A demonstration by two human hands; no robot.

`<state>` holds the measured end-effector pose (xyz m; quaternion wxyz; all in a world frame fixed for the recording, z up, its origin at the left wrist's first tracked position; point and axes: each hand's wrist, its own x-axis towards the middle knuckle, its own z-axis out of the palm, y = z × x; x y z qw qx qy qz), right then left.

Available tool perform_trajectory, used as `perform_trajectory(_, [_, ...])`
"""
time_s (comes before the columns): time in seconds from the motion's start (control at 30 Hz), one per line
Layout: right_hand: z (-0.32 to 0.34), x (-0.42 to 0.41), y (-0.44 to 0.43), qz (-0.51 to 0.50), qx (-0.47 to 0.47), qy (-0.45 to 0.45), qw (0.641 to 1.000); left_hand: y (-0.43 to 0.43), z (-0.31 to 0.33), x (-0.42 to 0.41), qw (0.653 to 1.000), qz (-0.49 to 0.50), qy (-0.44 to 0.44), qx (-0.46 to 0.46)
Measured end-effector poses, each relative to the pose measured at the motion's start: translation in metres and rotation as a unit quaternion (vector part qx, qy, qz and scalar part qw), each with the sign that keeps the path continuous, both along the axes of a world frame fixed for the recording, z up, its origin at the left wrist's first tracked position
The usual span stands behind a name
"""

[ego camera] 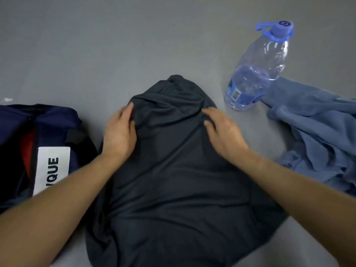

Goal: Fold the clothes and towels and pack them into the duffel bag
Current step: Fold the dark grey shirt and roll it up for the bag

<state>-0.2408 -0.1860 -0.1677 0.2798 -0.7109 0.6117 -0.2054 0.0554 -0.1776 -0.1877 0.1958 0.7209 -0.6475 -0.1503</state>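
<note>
A dark garment [173, 180] lies spread on the grey surface [96, 54], its near edge cut off by the frame. The left hand [120, 132] pinches a bunched fold at its far left; the right hand [224, 132] presses mostly flat on the far right, fingers loosely curled. At left, the navy duffel bag [48, 120] is open and partly cut off, with something red inside. Right, a crumpled blue towel [317, 128] runs out of view. Beyond, a clear water bottle [258, 70] holds some water.
</note>
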Motion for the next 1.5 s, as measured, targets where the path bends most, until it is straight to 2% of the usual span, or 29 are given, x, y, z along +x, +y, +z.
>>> perform_trajectory(0.07, [0.013,0.017,-0.052,-0.023,0.017,-0.015,0.999,-0.051,0.004,0.012,0.988,0.129,0.061,0.053])
perform_trajectory(0.13, [0.016,0.030,-0.098,-0.049,0.035,-0.016,0.998,-0.081,0.002,0.026,0.965,0.203,0.098,0.138])
perform_trajectory(0.2, [0.009,0.041,-0.137,-0.079,0.074,-0.021,0.994,-0.095,-0.001,0.034,0.958,0.178,0.088,0.208])
perform_trajectory(0.27, [-0.004,0.051,-0.161,-0.067,0.127,-0.021,0.989,-0.099,-0.002,0.033,0.961,0.118,0.059,0.241])
perform_trajectory(0.33, [-0.014,0.058,-0.173,-0.011,0.166,0.001,0.986,-0.101,-0.005,0.026,0.967,0.068,0.042,0.243])
perform_trajectory(0.43, [-0.021,0.066,-0.179,0.085,0.162,0.076,0.980,-0.102,-0.004,0.015,0.973,0.034,0.037,0.226])
perform_trajectory(0.53, [-0.018,0.074,-0.186,0.117,0.161,0.102,0.975,-0.110,0.008,0.020,0.979,0.058,0.112,0.160])
perform_trajectory(0.6, [-0.013,0.073,-0.190,0.076,0.154,0.041,0.984,-0.117,0.024,0.027,0.967,0.103,0.197,0.127])
perform_trajectory(0.67, [-0.006,0.070,-0.194,-0.001,0.145,-0.066,0.987,-0.124,0.040,0.036,0.951,0.128,0.253,0.122])
perform_trajectory(0.77, [0.006,0.068,-0.201,-0.125,0.145,-0.241,0.951,-0.133,0.062,0.049,0.942,0.111,0.288,0.132])
perform_trajectory(0.83, [0.012,0.066,-0.208,-0.181,0.125,-0.296,0.930,-0.140,0.072,0.058,0.944,0.075,0.274,0.165])
perform_trajectory(0.9, [0.013,0.060,-0.213,-0.197,0.079,-0.262,0.941,-0.147,0.075,0.063,0.962,0.025,0.180,0.205])
perform_trajectory(0.93, [0.014,0.056,-0.214,-0.188,0.054,-0.229,0.954,-0.149,0.073,0.066,0.973,-0.004,0.091,0.210])
perform_trajectory(1.0, [0.014,0.047,-0.214,-0.170,0.026,-0.171,0.970,-0.151,0.066,0.072,0.981,-0.016,-0.090,0.171])
perform_trajectory(1.03, [0.013,0.042,-0.213,-0.172,0.020,-0.155,0.973,-0.150,0.063,0.075,0.981,0.014,-0.132,0.143])
perform_trajectory(1.13, [0.006,0.030,-0.213,-0.194,-0.008,-0.137,0.971,-0.149,0.058,0.087,0.977,0.118,-0.161,0.071])
perform_trajectory(1.23, [-0.001,0.026,-0.215,-0.195,-0.040,-0.115,0.973,-0.153,0.053,0.094,0.965,0.192,-0.172,0.041])
perform_trajectory(1.3, [-0.005,0.027,-0.212,-0.170,-0.028,-0.074,0.982,-0.156,0.052,0.091,0.959,0.249,-0.129,0.033])
perform_trajectory(1.37, [-0.009,0.030,-0.201,-0.126,-0.038,0.014,0.991,-0.155,0.049,0.086,0.956,0.281,-0.079,0.014])
perform_trajectory(1.43, [-0.020,0.035,-0.185,-0.025,-0.097,0.107,0.989,-0.148,0.040,0.077,0.963,0.256,-0.084,-0.022])
perform_trajectory(1.5, [-0.037,0.038,-0.170,0.089,-0.070,0.177,0.978,-0.139,0.024,0.061,0.974,0.173,-0.126,-0.071])
